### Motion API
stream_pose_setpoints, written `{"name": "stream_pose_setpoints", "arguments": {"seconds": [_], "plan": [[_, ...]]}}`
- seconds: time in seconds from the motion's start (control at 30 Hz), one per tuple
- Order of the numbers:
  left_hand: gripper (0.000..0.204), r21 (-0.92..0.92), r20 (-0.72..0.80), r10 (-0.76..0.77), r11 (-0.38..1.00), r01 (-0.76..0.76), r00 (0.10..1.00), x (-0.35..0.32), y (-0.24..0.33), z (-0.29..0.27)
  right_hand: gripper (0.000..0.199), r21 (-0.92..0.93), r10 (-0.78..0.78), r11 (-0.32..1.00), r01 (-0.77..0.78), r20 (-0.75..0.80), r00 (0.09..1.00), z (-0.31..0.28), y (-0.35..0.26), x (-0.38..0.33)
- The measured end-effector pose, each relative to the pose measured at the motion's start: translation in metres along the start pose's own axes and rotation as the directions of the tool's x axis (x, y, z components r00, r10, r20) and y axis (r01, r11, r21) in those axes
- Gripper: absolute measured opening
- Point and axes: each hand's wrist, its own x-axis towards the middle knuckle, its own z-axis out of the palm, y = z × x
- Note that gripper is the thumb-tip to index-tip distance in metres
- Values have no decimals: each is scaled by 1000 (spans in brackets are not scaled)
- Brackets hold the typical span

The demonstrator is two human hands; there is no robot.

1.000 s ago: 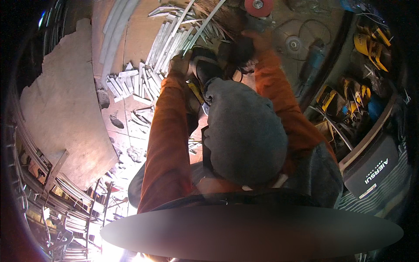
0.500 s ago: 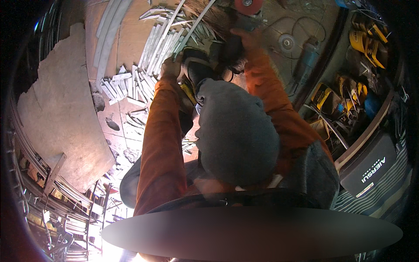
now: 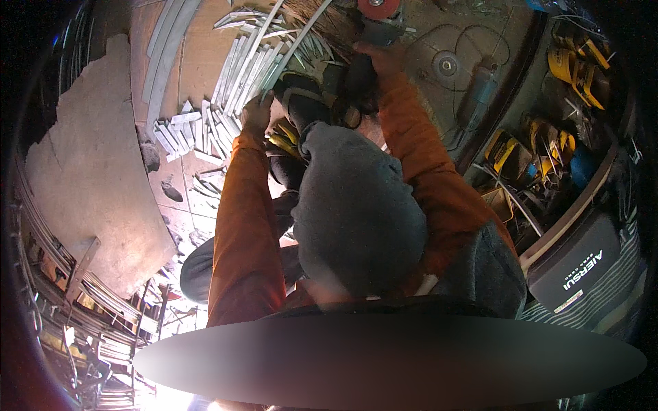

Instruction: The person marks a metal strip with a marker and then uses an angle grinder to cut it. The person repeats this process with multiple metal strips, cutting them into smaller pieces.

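Note:
My left hand (image 3: pixel 258 115) is closed around the near end of a long, pale metal strip (image 3: pixel 299 45), which slants up toward the far edge. Short cut strips (image 3: pixel 226 130) lie loose beside this hand. Farther right, my right hand (image 3: pixel 384 60) bends over a dark object (image 3: pixel 361 79); its fingers are in shadow and what they grip cannot be made out. Between my arms are my bent grey-clothed leg (image 3: pixel 363 212) and a dark shoe (image 3: pixel 301 99). A yellow-and-black item (image 3: pixel 284 140) shows beside my left forearm.
A red disc (image 3: pixel 378 7) lies at the far side. A blue power tool (image 3: pixel 483 92) with a cord and a round disc (image 3: pixel 446 64) sit right of my right hand. Yellow-and-black items (image 3: pixel 579 75) fill the right side. A large board (image 3: pixel 103 171) lies left, near stacked metal lengths (image 3: pixel 123 308).
My left hand has shifted slightly left and nearer, apart from the shoe. My leg and right hand have also shifted slightly left in view, and more of the yellow-and-black item shows.

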Motion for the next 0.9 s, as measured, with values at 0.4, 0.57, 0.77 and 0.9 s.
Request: {"name": "stream_pose_setpoints", "arguments": {"seconds": [0.4,0.57,0.77,0.9], "plan": [[59,-53,-312,18,998,-37,950,-20,17,13,44,222,-64,970,101,-168,984,3,-47,-16],[58,-60,-331,18,997,-40,943,-19,15,14,43,477,20,878,30,-99,995,5,-53,-22],[56,-126,-332,58,986,-105,942,-11,3,24,44,288,-73,951,116,-155,985,4,-54,-18],[56,-112,-366,54,988,-102,929,-12,1,28,46,305,-49,948,92,-146,988,2,-52,-20]]}}
